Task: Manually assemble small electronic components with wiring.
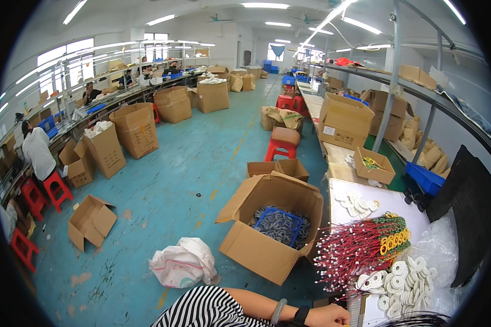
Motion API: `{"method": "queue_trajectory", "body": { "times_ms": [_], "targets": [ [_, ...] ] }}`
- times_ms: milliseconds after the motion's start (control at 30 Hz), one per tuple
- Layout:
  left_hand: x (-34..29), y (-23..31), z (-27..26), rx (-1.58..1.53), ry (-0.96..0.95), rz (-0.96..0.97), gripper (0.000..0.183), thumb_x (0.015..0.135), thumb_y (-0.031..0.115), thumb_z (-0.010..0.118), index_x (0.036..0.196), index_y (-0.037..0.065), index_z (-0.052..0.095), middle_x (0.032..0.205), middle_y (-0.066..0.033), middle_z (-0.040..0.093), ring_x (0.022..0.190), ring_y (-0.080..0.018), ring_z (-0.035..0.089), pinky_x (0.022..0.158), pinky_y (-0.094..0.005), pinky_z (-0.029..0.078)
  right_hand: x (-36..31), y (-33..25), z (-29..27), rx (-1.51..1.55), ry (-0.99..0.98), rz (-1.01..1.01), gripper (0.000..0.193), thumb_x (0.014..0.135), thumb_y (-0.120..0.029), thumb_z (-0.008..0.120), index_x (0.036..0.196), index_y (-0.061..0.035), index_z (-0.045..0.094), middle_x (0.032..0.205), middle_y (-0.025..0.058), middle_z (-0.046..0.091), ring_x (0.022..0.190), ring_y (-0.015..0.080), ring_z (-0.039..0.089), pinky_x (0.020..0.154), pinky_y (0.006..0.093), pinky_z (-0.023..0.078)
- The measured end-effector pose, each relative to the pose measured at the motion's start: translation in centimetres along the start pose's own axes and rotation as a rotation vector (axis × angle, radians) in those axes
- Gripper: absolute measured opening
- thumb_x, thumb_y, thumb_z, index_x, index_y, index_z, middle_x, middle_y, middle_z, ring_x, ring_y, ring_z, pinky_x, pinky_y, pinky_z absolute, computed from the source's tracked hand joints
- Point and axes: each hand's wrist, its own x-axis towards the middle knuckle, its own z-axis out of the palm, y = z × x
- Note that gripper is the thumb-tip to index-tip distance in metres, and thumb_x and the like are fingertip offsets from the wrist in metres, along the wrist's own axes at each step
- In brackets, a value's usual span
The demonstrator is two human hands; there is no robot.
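Grip: one bare left hand [330,316], fingers curled inward, beside the near end of the white-topped desk [395,203]. Yellow sliver [346,325] at the fingertips, cut off by the lower edge; whether anything is held cannot be told. Right hand: out of view.

Principal item: bundle of thin red wires with small white ends [341,250], lying on the desk, farther off than the hand. At its right side, yellow plastic rings [395,241] and green wires [399,220].

Progress, as judged: wires appear gathered and already fitted with ends; flat round white plastic plates [401,286] lie loose and seem yet to be dealt with. Whether any plate is joined to a wire cannot be told.

Counts:
- Wire bundle: one; strands too many to count.
- Yellow rings: several, overlapping.
- Plates: two piles, one near, one far; pieces overlap.
- Shallow brown cardboard box [377,175] with yellow-and-green pieces: one, far on the desk.
- Large open brown cardboard carton [259,256]: one, left of the desk, containing one blue plastic basket [299,231] and uncounted grey rings [275,226].
- Crumpled white sack [183,261]: one, on the teal floor [169,185], left.
- Clear plastic sheeting [439,240]: right of the bundle; pieces indistinct.
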Motion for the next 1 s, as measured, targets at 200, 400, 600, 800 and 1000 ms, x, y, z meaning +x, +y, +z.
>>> {"method": "queue_trajectory", "body": {
  "times_ms": [200,400,600,800,1000],
  "targets": [
    [0.4,-0.8,0.3,-0.133,-0.049,-0.048,0.02,0.082,0.023,0.073,0.088,0.005,0.07,0.077,-0.0064,0.071,0.07,-0.0143,0.065,0.062,-0.0297,0.051,-0.1,0.6,-0.1,0.054,0.021,-0.045,0.022,0.097,-0.01,0.055,0.114,0.0033,0.061,0.09,0.0083,0.066,0.074,0.0125,0.061,0.066,0.0242,0.05],
    [0.3,-0.7,0.6,-0.139,-0.044,-0.064,0.024,0.082,0.025,0.073,0.095,0.006,0.069,0.082,-0.008,0.071,0.073,-0.0146,0.065,0.063,-0.0305,0.051,-0.1,0.2,-0.3,0.049,0.024,-0.05,0.022,0.098,-0.011,0.055,0.113,0.0032,0.061,0.09,0.0077,0.066,0.074,0.0121,0.061,0.066,0.0244,0.05],
    [0.3,-1.9,1.0,-0.23,-0.062,-0.033,0.025,0.081,0.028,0.073,0.095,0.007,0.069,0.081,-0.0077,0.07,0.073,-0.0147,0.065,0.063,-0.0302,0.051,-0.3,0.6,-0.2,0.074,0.013,-0.039,0.022,0.098,-0.012,0.055,0.113,0.0032,0.061,0.089,0.0081,0.066,0.072,0.0119,0.061,0.064,0.0237,0.05],
    [0.4,-0.9,0.7,-0.143,-0.118,-0.021,0.025,0.082,0.028,0.072,0.095,0.007,0.07,0.082,-0.0075,0.071,0.073,-0.0143,0.065,0.064,-0.0305,0.051,-0.5,1.1,-0.6,0.02,0.005,-0.076,0.023,0.098,-0.013,0.055,0.112,0.0032,0.062,0.088,0.0074,0.065,0.07,0.0106,0.059,0.062,0.0235,0.05],
    [-0.1,-0.3,1.0,-0.301,-0.111,-0.071,0.019,0.086,0.023,0.068,0.092,0.005,0.07,0.084,-0.0048,0.071,0.074,-0.0126,0.064,0.066,-0.0298,0.051,-0.5,-0.2,-0.4,0.018,-0.007,-0.024,0.024,0.099,-0.015,0.053,0.111,0.003,0.062,0.086,0.0052,0.064,0.067,0.0088,0.056,0.06,0.0221,0.047]
  ]
}}
